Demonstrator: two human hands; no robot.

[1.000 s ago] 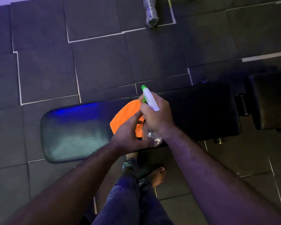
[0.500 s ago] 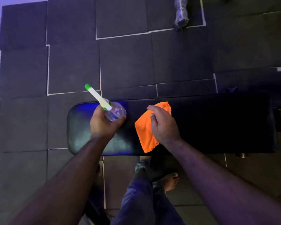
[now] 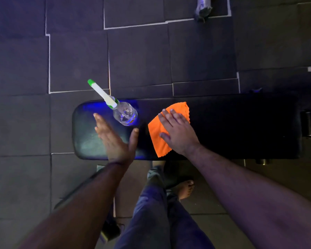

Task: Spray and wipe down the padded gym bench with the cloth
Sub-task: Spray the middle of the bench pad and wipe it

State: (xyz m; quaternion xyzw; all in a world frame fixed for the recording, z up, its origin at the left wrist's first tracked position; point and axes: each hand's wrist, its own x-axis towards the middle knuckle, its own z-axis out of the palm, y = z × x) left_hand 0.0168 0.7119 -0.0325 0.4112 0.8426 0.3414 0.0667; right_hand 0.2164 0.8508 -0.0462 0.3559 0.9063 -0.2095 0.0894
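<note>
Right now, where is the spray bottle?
In the head view the spray bottle stands on the left end of the black bench, just beyond the open left hand and left of the orange cloth.

Colours under dim violet light, seen from above.

We note the cloth (image 3: 160, 133) as bright plain orange, the one warm colour here. The bench (image 3: 241, 126) pad is black, with a blue glare at its far left edge and a dull greenish sheen on the left end. The spray bottle (image 3: 125, 113) has a clear body glinting blue, a white nozzle arm and green tip and collar. Floor tiles (image 3: 138, 60) are dark grey with pale seams. Trousers (image 3: 151, 212) read blue.
</note>
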